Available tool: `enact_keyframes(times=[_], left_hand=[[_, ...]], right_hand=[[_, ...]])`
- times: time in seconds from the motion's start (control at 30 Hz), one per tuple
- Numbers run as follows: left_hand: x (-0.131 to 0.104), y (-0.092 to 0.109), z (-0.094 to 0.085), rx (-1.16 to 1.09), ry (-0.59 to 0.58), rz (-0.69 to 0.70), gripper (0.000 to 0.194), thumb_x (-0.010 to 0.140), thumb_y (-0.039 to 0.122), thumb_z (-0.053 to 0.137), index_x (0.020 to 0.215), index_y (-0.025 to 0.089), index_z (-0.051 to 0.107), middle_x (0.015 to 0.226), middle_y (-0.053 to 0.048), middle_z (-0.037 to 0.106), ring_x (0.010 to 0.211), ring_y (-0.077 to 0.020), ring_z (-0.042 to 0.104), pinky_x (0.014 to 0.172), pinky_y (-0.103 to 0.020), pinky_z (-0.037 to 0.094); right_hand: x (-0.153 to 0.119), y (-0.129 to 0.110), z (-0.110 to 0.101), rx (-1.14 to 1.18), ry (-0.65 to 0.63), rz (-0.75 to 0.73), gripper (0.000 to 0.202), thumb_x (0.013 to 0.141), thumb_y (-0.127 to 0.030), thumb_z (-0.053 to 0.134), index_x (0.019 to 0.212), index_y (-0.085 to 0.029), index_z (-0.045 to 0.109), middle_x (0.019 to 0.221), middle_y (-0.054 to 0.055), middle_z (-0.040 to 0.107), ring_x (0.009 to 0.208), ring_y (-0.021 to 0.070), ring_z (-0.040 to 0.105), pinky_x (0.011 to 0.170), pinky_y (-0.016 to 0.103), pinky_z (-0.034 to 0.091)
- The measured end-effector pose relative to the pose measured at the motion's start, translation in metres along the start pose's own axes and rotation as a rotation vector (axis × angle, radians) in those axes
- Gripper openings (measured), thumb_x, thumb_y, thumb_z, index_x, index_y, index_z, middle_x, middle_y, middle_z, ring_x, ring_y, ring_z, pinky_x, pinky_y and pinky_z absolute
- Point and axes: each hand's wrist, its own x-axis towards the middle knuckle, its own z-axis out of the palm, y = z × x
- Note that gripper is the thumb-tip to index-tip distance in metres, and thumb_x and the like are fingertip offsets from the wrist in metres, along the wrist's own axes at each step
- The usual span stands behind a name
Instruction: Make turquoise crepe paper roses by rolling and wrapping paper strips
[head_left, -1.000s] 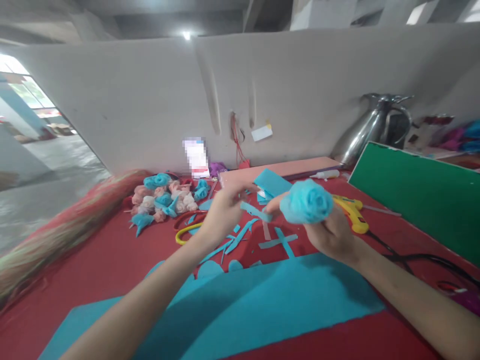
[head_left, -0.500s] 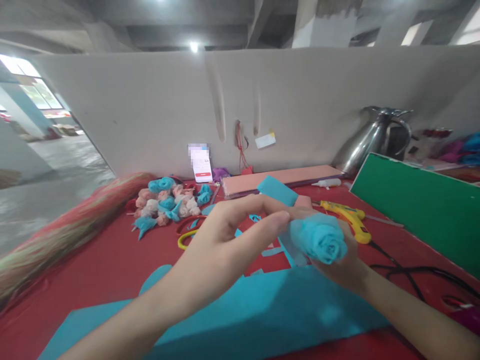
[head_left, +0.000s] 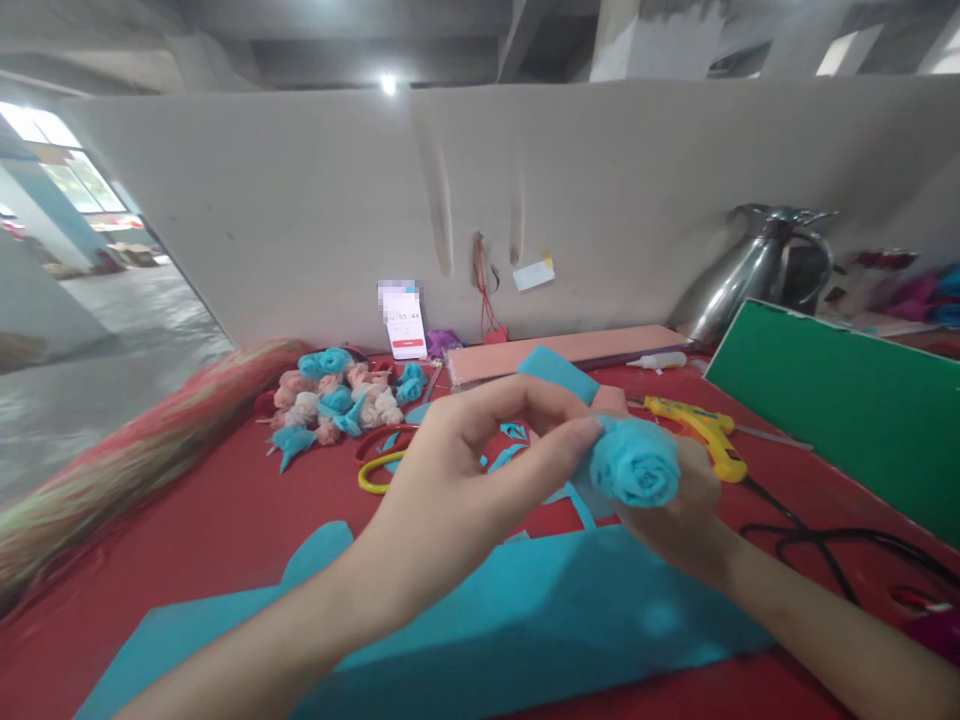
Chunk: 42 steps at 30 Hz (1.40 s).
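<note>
Head view is showing both of my hands meeting above a red desk point(head_left: 255, 540). My left hand point(head_left: 450, 500) is pinching the left side of a blue rose point(head_left: 641, 470) between its thumb and fingertips, its back arching up. My right hand point(head_left: 694, 505) is gripping the same rose from behind and below, the petals partly hiding its fingers. The rose is sitting between my two hands, raised clear of the desk, with its spiralled face pointing toward me.

Beneath my forearms, a wide blue sheet point(head_left: 540, 610) is lying across the near part of the desk. Beyond my left wrist, a yellow loop handle point(head_left: 375, 488) is lying partly hidden behind that hand. Farther left, a pile of flowers point(head_left: 330, 402) in blue, pink and white is resting near a long bundle of red and green strands point(head_left: 172, 455). Past the rose, a flat blue piece point(head_left: 556, 372) is lying in front of a long pink stack point(head_left: 577, 346). Near my right hand, a yellow glue gun point(head_left: 724, 455) is lying on its side. A green board point(head_left: 832, 400) is standing tilted at the right, a steel jug point(head_left: 731, 285) is standing behind it, and a lit phone point(head_left: 406, 330) is leaning against the pale partition point(head_left: 300, 220).
</note>
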Motion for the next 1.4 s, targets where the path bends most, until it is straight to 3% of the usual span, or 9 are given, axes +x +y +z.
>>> enact_keyframes(times=[0.23, 0.4, 0.53, 0.67, 0.83, 0.93, 1.17, 1.3, 1.4], left_hand=[[-0.002, -0.001, 0.005, 0.031, 0.084, 0.128, 0.012, 0.088, 0.022, 0.059, 0.079, 0.024, 0.068, 0.069, 0.009, 0.061, 0.068, -0.0043, 0.057, 0.063, -0.010, 0.045], [-0.005, -0.002, 0.006, -0.218, -0.005, 0.010, 0.024, 0.095, 0.026, 0.047, 0.087, 0.026, 0.070, 0.078, 0.007, 0.063, 0.079, -0.0069, 0.057, 0.074, -0.013, 0.047], [-0.003, -0.004, 0.007, -0.349, -0.092, -0.084, 0.019, 0.093, 0.025, 0.052, 0.090, 0.024, 0.070, 0.079, 0.006, 0.064, 0.080, -0.0076, 0.058, 0.077, -0.014, 0.049], [-0.001, -0.003, 0.009, -0.347, -0.054, -0.079, 0.014, 0.090, 0.021, 0.056, 0.083, 0.022, 0.069, 0.076, 0.008, 0.065, 0.075, -0.0030, 0.060, 0.069, -0.008, 0.047], [-0.003, -0.003, 0.009, -0.144, 0.057, -0.044, 0.005, 0.087, 0.021, 0.060, 0.085, 0.021, 0.065, 0.071, 0.005, 0.062, 0.068, -0.0057, 0.059, 0.062, -0.011, 0.048], [-0.003, -0.004, 0.010, -0.216, 0.080, -0.024, 0.010, 0.090, 0.019, 0.053, 0.092, 0.022, 0.063, 0.071, 0.005, 0.060, 0.068, -0.0068, 0.058, 0.062, -0.013, 0.048], [-0.005, -0.005, 0.013, -0.419, -0.061, -0.069, 0.013, 0.092, 0.020, 0.052, 0.089, 0.023, 0.064, 0.082, 0.004, 0.062, 0.081, -0.0088, 0.056, 0.077, -0.016, 0.048], [-0.007, -0.003, 0.015, -0.391, -0.027, -0.106, 0.005, 0.087, 0.019, 0.060, 0.088, 0.022, 0.063, 0.082, 0.003, 0.063, 0.080, -0.0086, 0.058, 0.072, -0.015, 0.049], [-0.006, -0.003, 0.016, -0.367, -0.007, -0.104, 0.010, 0.084, 0.015, 0.062, 0.091, 0.022, 0.062, 0.087, 0.002, 0.063, 0.083, -0.0092, 0.059, 0.075, -0.017, 0.050]], right_hand=[[0.002, -0.002, -0.001, 0.001, -0.015, -0.069, 0.023, 0.088, -0.006, 0.049, 0.091, -0.024, 0.063, 0.076, -0.001, 0.069, 0.082, 0.0172, 0.069, 0.072, 0.026, 0.058], [-0.003, -0.001, 0.000, -0.014, 0.016, -0.073, 0.020, 0.090, -0.008, 0.049, 0.087, -0.023, 0.061, 0.074, -0.001, 0.067, 0.079, 0.0157, 0.067, 0.074, 0.026, 0.058], [-0.006, 0.003, 0.002, -0.021, 0.053, -0.061, 0.014, 0.093, -0.013, 0.050, 0.098, -0.018, 0.062, 0.093, 0.003, 0.067, 0.084, 0.0149, 0.066, 0.071, 0.029, 0.057], [-0.007, 0.003, 0.002, -0.021, 0.059, -0.043, 0.014, 0.093, -0.018, 0.053, 0.103, -0.016, 0.062, 0.100, 0.004, 0.066, 0.084, 0.0147, 0.065, 0.071, 0.031, 0.057], [-0.004, -0.001, 0.002, -0.031, 0.078, -0.052, 0.013, 0.093, -0.019, 0.054, 0.102, -0.017, 0.063, 0.099, 0.004, 0.066, 0.084, 0.0155, 0.065, 0.073, 0.032, 0.057], [-0.003, -0.002, 0.003, -0.051, 0.104, -0.060, 0.012, 0.093, -0.019, 0.054, 0.099, -0.016, 0.063, 0.096, 0.003, 0.066, 0.081, 0.0148, 0.065, 0.071, 0.031, 0.057], [-0.003, -0.004, 0.002, -0.105, 0.125, -0.055, 0.012, 0.093, -0.021, 0.053, 0.092, -0.016, 0.063, 0.087, 0.001, 0.066, 0.071, 0.0116, 0.063, 0.063, 0.026, 0.056], [-0.003, -0.004, 0.002, -0.127, 0.144, -0.053, 0.013, 0.094, -0.019, 0.052, 0.086, -0.014, 0.062, 0.076, -0.002, 0.063, 0.062, 0.0089, 0.060, 0.056, 0.022, 0.053], [-0.004, -0.004, 0.002, -0.131, 0.154, -0.054, 0.017, 0.094, -0.016, 0.049, 0.082, -0.015, 0.062, 0.078, 0.000, 0.065, 0.068, 0.0103, 0.063, 0.060, 0.024, 0.054]])
